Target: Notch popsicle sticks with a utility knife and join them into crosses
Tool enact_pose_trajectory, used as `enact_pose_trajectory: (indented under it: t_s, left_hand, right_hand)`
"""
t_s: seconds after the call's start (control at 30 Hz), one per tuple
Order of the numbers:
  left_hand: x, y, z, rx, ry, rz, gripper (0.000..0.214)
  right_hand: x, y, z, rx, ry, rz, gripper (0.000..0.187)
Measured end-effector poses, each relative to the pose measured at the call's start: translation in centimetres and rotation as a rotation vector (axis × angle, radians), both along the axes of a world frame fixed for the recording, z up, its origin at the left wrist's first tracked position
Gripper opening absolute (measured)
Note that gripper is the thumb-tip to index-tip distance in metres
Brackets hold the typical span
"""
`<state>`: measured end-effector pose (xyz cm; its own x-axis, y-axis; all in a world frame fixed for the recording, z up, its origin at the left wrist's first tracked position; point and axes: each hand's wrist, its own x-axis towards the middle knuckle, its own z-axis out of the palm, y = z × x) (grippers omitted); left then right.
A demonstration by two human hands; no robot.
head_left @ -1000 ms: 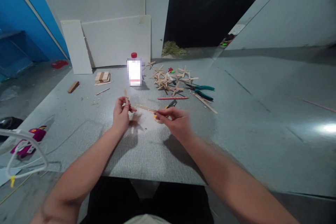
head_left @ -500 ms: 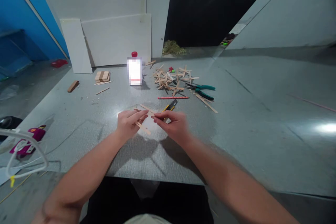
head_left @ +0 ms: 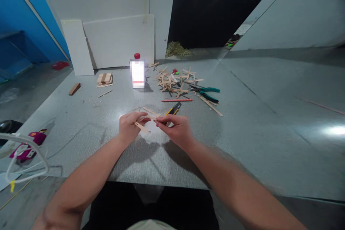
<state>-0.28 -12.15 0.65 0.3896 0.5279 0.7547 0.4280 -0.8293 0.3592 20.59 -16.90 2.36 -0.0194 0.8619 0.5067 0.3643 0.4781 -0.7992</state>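
Observation:
My left hand [head_left: 131, 124] is closed around pale wooden craft sticks. One craft stick [head_left: 141, 127] sticks out below its fingers, tilted down to the right. Between the hands, another stick [head_left: 151, 117] spans the gap, and my right hand [head_left: 175, 125] pinches its right end with thumb and forefinger. Whether these sticks are joined is hidden by the fingers. Just beyond the right hand's knuckles lies a yellow and black utility knife [head_left: 174, 108]. A further stick [head_left: 150, 111] shows past the fingertips; I cannot tell if it is held or lying on the table.
Behind the hands lie a red pencil [head_left: 177, 100], green-handled pliers [head_left: 206, 89] and a pile of star-shaped stick assemblies [head_left: 168, 82]. A blurred bottle [head_left: 137, 73] with a red cap stands mid-table. Bundled sticks [head_left: 104, 78] and a wooden block [head_left: 74, 88] are at left, a purple tool [head_left: 28, 147] nearer.
The left fingers have curled and shifted slightly left. The lower stick has swung up a little with them, and a stick now shows between both hands' fingertips.

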Motion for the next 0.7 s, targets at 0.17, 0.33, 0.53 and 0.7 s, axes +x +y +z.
enact_pose_trajectory:
  t_s: [0.17,0.33,0.53,0.7]
  left_hand:
    - [-0.1,0.0,-0.1,-0.019,-0.005,-0.028,0.026]
    - [-0.5,-0.1,0.0,-0.013,0.032,-0.101,0.025]
    - [-1.0,0.2,-0.3,-0.039,0.11,-0.145,0.025]
    - [-0.7,0.3,-0.9,-0.16,0.266,-0.193,0.026]
  right_hand:
    - [0.0,0.0,0.0,-0.01,-0.002,-0.011,0.015]
    - [-0.1,0.0,0.0,-0.008,0.008,-0.008,0.009]
    - [0.0,0.0,0.1,-0.001,0.014,-0.015,0.011]
    - [0.6,0.6,-0.4,-0.027,0.02,-0.052,0.021]
